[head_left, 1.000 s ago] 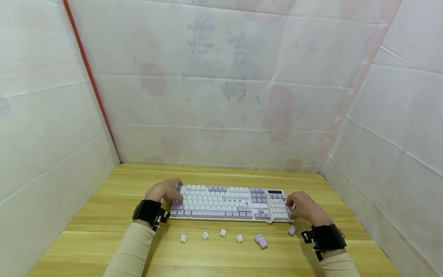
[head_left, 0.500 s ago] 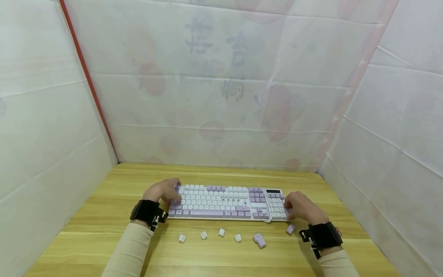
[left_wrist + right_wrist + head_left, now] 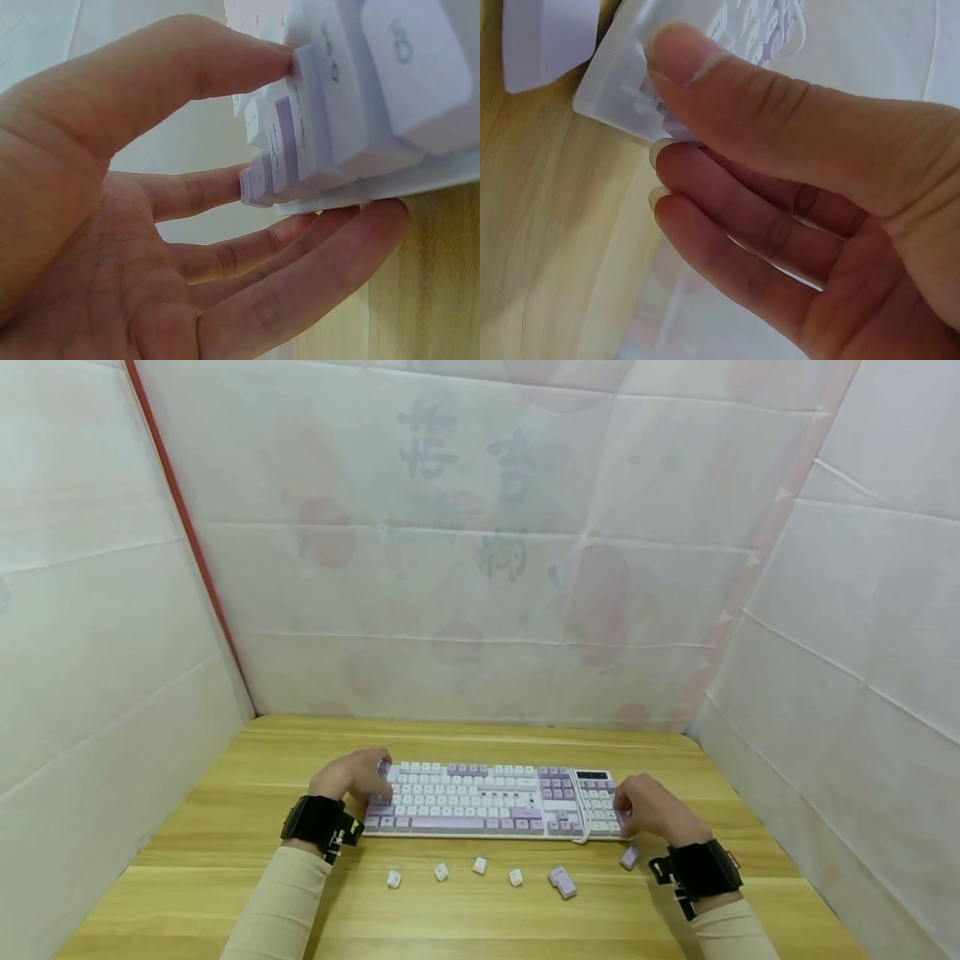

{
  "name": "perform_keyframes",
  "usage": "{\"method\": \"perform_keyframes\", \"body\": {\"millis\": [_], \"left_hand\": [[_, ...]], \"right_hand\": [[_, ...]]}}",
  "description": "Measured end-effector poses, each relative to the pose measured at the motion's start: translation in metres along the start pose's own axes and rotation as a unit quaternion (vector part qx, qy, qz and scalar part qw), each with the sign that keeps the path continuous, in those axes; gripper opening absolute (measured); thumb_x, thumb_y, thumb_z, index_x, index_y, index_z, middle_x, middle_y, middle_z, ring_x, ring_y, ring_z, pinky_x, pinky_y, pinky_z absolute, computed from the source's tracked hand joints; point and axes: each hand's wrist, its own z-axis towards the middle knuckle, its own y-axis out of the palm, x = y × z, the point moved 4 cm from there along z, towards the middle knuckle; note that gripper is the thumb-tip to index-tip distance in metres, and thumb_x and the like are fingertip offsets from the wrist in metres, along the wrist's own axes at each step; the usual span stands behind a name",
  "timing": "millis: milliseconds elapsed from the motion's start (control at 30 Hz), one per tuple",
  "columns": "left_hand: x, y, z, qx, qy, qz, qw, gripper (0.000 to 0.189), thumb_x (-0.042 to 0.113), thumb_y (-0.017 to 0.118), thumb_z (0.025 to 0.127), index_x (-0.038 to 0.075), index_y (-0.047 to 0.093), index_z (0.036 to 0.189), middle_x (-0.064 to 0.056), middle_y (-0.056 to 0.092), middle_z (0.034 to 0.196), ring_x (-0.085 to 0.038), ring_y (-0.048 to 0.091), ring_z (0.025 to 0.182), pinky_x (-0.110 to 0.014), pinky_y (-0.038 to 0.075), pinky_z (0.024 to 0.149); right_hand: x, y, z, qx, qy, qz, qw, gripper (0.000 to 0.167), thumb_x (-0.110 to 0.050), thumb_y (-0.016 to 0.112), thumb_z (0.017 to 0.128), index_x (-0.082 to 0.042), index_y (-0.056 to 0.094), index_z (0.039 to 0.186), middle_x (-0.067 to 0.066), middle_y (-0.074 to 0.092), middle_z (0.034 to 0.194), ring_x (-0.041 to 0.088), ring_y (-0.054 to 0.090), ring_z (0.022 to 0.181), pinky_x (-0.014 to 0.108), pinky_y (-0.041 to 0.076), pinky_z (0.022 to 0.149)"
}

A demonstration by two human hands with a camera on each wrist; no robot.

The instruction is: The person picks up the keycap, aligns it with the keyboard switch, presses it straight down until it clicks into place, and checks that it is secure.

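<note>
A white and purple keyboard (image 3: 450, 806) lies on the wooden table in the head view, with a few bare switches (image 3: 508, 795) showing right of its middle. My left hand (image 3: 352, 774) grips its left end. In the left wrist view the thumb (image 3: 247, 64) presses on the side keys while the other fingers reach along and under the edge. At the other end, my right hand (image 3: 654, 807) holds the right side, its thumb (image 3: 697, 67) over the keys and its curled fingertips at the edge. A white cable (image 3: 582, 810) lies bundled across the keyboard's right part.
In front of the keyboard lie several loose white keycaps (image 3: 479, 865), a large L-shaped purple keycap (image 3: 562, 882) and a smaller purple keycap (image 3: 629, 857) near my right hand. White cloth walls (image 3: 465, 677) enclose the table (image 3: 450, 927) at the back and both sides.
</note>
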Motion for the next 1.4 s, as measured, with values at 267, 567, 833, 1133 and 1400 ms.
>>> {"method": "perform_keyframes", "body": {"millis": [267, 567, 833, 1133, 1400], "left_hand": [[-0.0016, 0.0009, 0.0025, -0.002, 0.005, 0.007, 1.0, 0.068, 0.016, 0.078, 0.08, 0.002, 0.051, 0.141, -0.023, 0.056, 0.141, -0.028, 0.058, 0.102, -0.044, 0.053, 0.088], [-0.0027, 0.0025, 0.0027, -0.004, 0.004, -0.011, 0.9999, 0.07, 0.015, 0.078, 0.081, 0.001, 0.049, 0.143, -0.022, 0.055, 0.14, -0.025, 0.059, 0.096, -0.038, 0.052, 0.08], [-0.0037, 0.0044, -0.0001, 0.001, 0.004, -0.004, 1.0, 0.069, 0.014, 0.078, 0.08, 0.002, 0.05, 0.142, -0.022, 0.057, 0.138, -0.026, 0.059, 0.098, -0.042, 0.053, 0.082], [-0.0007, 0.0012, -0.0005, 0.005, 0.002, 0.004, 1.0, 0.07, 0.014, 0.078, 0.08, 0.002, 0.05, 0.143, -0.023, 0.055, 0.142, -0.028, 0.059, 0.103, -0.045, 0.053, 0.088], [-0.0022, 0.0032, 0.0003, 0.004, 0.005, -0.003, 1.0, 0.07, 0.013, 0.077, 0.079, 0.001, 0.049, 0.142, -0.022, 0.055, 0.14, -0.027, 0.058, 0.098, -0.041, 0.052, 0.082]], "right_hand": [[-0.0017, 0.0006, 0.0001, -0.003, 0.001, 0.001, 1.0, 0.027, 0.0, 0.092, 0.064, -0.006, 0.074, 0.083, 0.002, 0.069, 0.079, 0.011, 0.056, 0.072, 0.03, 0.051, 0.066], [-0.0037, 0.0025, -0.0007, 0.013, -0.008, -0.012, 0.9998, 0.027, -0.001, 0.094, 0.061, -0.007, 0.073, 0.077, 0.0, 0.066, 0.075, 0.01, 0.051, 0.068, 0.027, 0.047, 0.063], [-0.006, 0.0047, -0.0045, 0.012, -0.008, -0.002, 0.9999, 0.027, 0.003, 0.091, 0.061, -0.008, 0.069, 0.072, -0.001, 0.06, 0.07, 0.011, 0.045, 0.064, 0.026, 0.04, 0.059], [-0.006, 0.0005, -0.0028, 0.011, -0.006, -0.014, 0.9998, 0.027, 0.006, 0.089, 0.061, -0.005, 0.073, 0.079, 0.0, 0.066, 0.075, 0.011, 0.05, 0.067, 0.027, 0.046, 0.062], [-0.0076, 0.0013, -0.003, 0.006, -0.007, -0.019, 0.9998, 0.026, 0.008, 0.088, 0.062, -0.006, 0.071, 0.076, -0.001, 0.064, 0.072, 0.011, 0.048, 0.065, 0.026, 0.043, 0.06]]}}
